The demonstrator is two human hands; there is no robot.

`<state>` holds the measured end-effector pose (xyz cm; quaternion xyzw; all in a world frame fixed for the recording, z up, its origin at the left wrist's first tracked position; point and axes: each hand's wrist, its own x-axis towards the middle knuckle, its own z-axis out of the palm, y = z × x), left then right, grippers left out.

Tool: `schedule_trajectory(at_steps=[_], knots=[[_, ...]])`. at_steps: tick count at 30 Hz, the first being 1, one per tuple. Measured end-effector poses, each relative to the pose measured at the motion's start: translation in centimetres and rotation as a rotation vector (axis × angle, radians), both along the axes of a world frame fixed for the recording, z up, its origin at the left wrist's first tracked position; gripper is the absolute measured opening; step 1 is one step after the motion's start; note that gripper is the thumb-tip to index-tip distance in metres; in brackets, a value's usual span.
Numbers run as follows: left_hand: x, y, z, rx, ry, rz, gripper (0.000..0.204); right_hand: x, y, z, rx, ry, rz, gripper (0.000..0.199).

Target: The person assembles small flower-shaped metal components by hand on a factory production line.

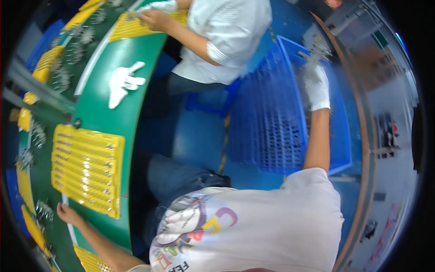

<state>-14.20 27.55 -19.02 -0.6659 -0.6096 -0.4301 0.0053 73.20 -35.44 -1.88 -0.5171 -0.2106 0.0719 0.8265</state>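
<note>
One white glove (321, 93) covers my right hand (316, 79), which reaches over the blue crate (267, 113), its blurred fingers closed on a cluster of silvery metal parts (316, 51); whether those sit inside the crate's far end or just above it, I cannot tell. My bare left hand (67, 214) is near the yellow tray (86, 170) on the green bench (96, 109), and how wide its fingers stand I cannot tell.

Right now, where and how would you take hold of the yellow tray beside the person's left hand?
Likely two-handed, by opposite rims of the yellow tray, top and bottom in the picture, coming from the right edge of the green table. It lies flat near that edge and seems to carry small pieces, so keep it level.
</note>
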Motion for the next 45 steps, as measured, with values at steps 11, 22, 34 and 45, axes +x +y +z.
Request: schedule_trajectory(at_steps=[11,22,34,45], knots=[[26.5,-26.4,22.2,0.165,0.038,-0.862,0.048,-29.9,33.2,-2.2,-0.459,0.145,1.128,0.019],[16.3,-29.1,20.7,0.037,-0.009,-0.505,0.025,-45.8,39.1,-1.1,-0.611,0.075,1.737,0.041],[12.1,-26.7,15.5,-0.001,-0.06,-0.146,0.02,-42.0,42.3,-2.6,-0.503,-1.665,0.948,0.005],[10.2,-27.4,15.3,-0.222,-0.158,-0.286,0.018,-43.6,43.5,-2.8,-0.628,-1.99,0.814,0.009]])
